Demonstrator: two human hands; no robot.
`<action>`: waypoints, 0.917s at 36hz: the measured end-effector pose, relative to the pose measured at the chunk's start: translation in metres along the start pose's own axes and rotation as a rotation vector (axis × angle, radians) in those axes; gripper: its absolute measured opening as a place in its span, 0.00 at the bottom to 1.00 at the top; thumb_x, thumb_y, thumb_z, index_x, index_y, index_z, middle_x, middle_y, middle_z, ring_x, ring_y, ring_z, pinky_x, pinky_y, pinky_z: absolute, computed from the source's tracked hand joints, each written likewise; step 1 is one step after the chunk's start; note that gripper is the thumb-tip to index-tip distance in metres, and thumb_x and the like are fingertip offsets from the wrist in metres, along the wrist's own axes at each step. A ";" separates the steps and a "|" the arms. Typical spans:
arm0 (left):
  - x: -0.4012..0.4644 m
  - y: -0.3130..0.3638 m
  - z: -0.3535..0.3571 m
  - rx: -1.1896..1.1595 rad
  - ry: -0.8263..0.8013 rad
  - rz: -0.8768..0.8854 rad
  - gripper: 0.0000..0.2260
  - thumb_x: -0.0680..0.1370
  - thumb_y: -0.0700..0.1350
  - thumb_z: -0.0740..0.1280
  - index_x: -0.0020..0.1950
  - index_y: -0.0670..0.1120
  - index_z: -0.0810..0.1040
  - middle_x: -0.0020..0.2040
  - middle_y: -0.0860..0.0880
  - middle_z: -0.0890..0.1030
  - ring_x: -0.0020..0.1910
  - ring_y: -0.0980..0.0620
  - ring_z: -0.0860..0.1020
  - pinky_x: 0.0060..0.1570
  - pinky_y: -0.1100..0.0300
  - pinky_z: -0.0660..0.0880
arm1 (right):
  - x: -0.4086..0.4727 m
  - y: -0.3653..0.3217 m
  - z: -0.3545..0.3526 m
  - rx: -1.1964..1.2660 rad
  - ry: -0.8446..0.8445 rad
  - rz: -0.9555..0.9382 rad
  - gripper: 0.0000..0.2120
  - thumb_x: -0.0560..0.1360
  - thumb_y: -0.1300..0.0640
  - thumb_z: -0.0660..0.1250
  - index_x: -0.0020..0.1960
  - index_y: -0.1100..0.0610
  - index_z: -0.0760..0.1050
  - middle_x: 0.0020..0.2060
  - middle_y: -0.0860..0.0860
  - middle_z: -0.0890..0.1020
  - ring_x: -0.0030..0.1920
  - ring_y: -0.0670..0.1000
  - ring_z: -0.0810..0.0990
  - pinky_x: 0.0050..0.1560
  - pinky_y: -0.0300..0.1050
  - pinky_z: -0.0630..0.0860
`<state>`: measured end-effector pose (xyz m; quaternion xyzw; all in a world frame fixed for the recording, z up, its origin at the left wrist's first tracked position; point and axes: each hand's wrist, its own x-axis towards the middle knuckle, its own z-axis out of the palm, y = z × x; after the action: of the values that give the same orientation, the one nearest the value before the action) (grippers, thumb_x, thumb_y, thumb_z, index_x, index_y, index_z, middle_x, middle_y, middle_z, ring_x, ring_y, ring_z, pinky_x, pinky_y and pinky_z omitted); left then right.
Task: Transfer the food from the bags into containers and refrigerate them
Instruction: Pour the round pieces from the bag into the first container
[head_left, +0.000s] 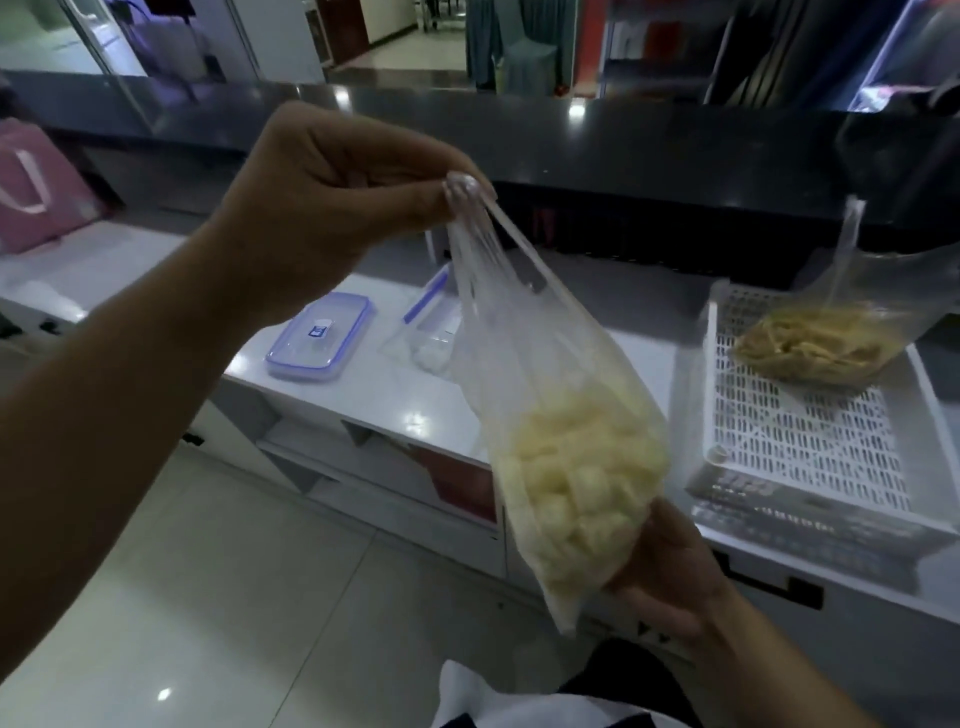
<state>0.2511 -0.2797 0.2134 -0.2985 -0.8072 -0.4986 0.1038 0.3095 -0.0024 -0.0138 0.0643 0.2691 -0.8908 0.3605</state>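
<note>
A clear plastic bag (550, 395) full of pale yellow food chunks hangs in front of me. My left hand (332, 208) pinches its stretched top handles up high. Below, my right hand (670, 571) cups the bag's bottom from underneath. On the white counter (395, 395) lies a clear container lid with a blue rim (319, 335). Behind the bag stands an open clear container with a blue clip (431, 322), partly hidden. A second bag of yellow strips (810, 348) rests in the white slotted tray (800, 447) at the right.
A pink paper bag (36, 187) stands at the far left on the counter. A dark raised ledge (623, 156) runs behind the counter. Tiled floor (234, 597) lies below, with drawers under the counter edge.
</note>
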 end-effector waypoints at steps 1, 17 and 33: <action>-0.004 -0.007 -0.002 -0.007 -0.026 0.015 0.12 0.76 0.51 0.70 0.57 0.47 0.80 0.50 0.60 0.86 0.53 0.56 0.84 0.56 0.61 0.78 | 0.002 0.008 0.002 0.084 -0.081 0.024 0.22 0.85 0.57 0.56 0.74 0.70 0.64 0.71 0.69 0.70 0.72 0.67 0.68 0.71 0.63 0.66; 0.025 -0.112 -0.002 -0.018 0.080 -0.178 0.09 0.74 0.39 0.71 0.52 0.49 0.83 0.45 0.58 0.87 0.48 0.56 0.86 0.53 0.65 0.79 | 0.047 -0.076 -0.027 -0.278 0.220 -0.186 0.26 0.74 0.57 0.66 0.72 0.56 0.71 0.60 0.60 0.82 0.53 0.61 0.85 0.44 0.56 0.83; 0.087 -0.202 0.044 -0.003 -0.056 -0.229 0.11 0.77 0.36 0.70 0.52 0.52 0.82 0.45 0.64 0.86 0.49 0.59 0.85 0.52 0.69 0.78 | 0.054 -0.125 -0.059 -0.383 0.499 -0.225 0.20 0.70 0.59 0.69 0.62 0.50 0.80 0.59 0.58 0.84 0.52 0.60 0.85 0.48 0.62 0.83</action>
<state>0.0690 -0.2741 0.0824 -0.2183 -0.8378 -0.4999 0.0232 0.1809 0.0702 -0.0259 0.1816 0.5170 -0.8150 0.1885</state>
